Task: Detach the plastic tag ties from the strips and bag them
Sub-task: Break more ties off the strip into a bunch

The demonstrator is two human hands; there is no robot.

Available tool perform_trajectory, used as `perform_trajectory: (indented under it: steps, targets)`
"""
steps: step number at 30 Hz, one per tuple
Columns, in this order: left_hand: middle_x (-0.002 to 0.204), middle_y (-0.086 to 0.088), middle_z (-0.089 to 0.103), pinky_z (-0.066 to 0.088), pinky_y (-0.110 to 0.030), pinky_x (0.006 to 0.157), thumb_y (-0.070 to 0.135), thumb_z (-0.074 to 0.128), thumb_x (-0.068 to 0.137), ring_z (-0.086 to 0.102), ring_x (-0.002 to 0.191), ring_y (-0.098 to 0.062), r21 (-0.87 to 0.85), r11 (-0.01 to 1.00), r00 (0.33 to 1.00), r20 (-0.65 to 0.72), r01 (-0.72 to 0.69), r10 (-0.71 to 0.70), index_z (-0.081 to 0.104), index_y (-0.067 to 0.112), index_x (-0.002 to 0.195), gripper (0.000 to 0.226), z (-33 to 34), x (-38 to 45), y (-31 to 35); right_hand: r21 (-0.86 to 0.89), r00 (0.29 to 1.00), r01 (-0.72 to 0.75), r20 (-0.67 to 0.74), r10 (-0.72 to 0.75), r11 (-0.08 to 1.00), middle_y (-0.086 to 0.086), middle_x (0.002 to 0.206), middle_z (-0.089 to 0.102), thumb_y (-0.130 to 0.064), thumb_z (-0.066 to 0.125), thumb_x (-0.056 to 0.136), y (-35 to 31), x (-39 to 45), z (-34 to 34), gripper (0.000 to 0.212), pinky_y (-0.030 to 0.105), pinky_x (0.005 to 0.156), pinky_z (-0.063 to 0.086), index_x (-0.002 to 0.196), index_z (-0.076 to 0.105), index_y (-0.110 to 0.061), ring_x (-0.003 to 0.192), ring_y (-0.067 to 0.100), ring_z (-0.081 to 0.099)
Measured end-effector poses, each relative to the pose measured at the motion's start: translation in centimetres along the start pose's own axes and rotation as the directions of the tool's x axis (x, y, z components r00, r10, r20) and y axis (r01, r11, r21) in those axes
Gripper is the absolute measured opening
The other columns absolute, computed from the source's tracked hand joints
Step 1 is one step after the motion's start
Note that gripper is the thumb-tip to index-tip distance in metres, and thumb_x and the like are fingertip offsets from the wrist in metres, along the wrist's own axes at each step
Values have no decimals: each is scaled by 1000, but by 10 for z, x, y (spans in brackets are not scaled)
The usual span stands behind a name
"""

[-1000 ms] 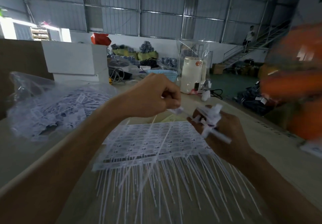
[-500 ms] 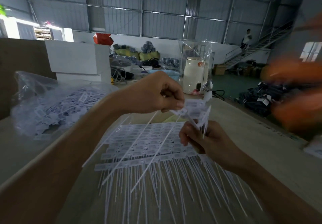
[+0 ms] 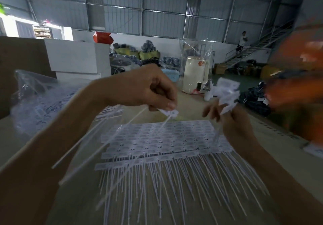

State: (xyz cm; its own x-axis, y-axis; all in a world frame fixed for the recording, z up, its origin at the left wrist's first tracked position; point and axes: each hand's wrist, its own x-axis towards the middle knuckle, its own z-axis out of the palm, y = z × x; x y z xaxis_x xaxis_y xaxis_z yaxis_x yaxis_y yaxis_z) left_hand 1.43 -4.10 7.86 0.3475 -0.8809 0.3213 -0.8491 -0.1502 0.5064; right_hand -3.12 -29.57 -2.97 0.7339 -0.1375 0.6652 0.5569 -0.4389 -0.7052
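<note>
two hands (image 3: 148, 91) (image 3: 234, 125), two tie bunches (image 3: 172, 113) (image 3: 226, 91)

White box (image 3: 76, 56) behind the bench (image 3: 279, 147), red bag (image 3: 102, 37) on top, cream appliance (image 3: 194, 74) under clear plastic, person (image 3: 242, 42) on metal stairs (image 3: 253, 49), blurred orange shape (image 3: 300, 77) at right

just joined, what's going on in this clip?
A person is pulling plastic tag ties off strips at a table. The left hand pinches the head of a loose tie, its tail trailing down to the left. The right hand grips a bunch of tag ties. A layered stack of strips lies on the table below both hands. A clear bag holding white ties sits at the left.
</note>
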Motion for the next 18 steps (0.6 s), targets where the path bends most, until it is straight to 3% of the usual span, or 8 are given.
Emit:
perform_trajectory:
  steps: [2,4,7,9,11,13,15,18]
  targets:
    - [78,-3,73,53,-18,62,22,67,82,63,59,-7,-3,1000,990,-137,-13,13,74,9,89,16,-6,-3,-2,130,991,-78,-98,91,988,8,87,69,-26,34,106,1,6,-13,43,22,77,51,74,52,-7,85,14,66]
    - [85,0,74,56,-20,67,17,68,85,67,68,-7,18,1000,975,-221,-10,14,74,10,94,12,-7,-2,-2,316,972,-148,-129,197,937,15,96,70,-42,34,103,-2,7,-15,48,36,88,52,71,52,-11,96,21,68]
    - [95,5,74,58,-34,77,4,65,91,68,83,-10,96,994,984,-176,42,-25,73,18,102,20,-1,2,-3,296,976,-160,-97,196,942,11,105,72,-46,32,103,-3,3,-3,50,43,92,47,69,52,-15,109,21,66]
    - [102,5,74,58,-33,78,4,64,92,67,90,-9,130,990,991,-123,59,-43,74,17,109,23,3,5,-4,332,982,-168,-31,189,928,13,101,72,-47,33,103,-4,0,3,51,44,91,49,68,55,-16,104,25,68]
    - [104,5,73,59,-28,76,3,65,92,67,92,-8,115,992,991,-126,56,-42,74,15,112,25,5,8,-5,426,974,-219,46,221,878,16,81,68,-47,38,100,-6,-3,9,49,45,81,56,68,58,-15,81,30,68]
    - [100,11,73,56,-19,75,3,66,91,68,88,-1,98,995,988,-156,37,-22,74,17,110,25,7,11,-5,445,969,-244,76,235,862,10,60,51,-47,41,99,-9,-6,13,47,38,62,56,71,57,-12,55,24,53]
    - [95,19,72,52,-12,76,4,68,89,68,84,5,95,995,981,-194,10,9,74,21,109,27,9,12,-5,463,967,-256,111,231,849,3,57,32,-46,41,101,-12,-8,16,44,29,44,41,74,53,-13,46,16,30]
    - [94,17,73,53,-14,78,4,71,87,69,87,1,86,996,975,-219,-23,41,75,19,108,26,11,15,-7,515,966,-256,167,198,818,3,63,17,-40,40,103,-16,-11,20,38,20,41,22,82,56,-12,47,12,14]
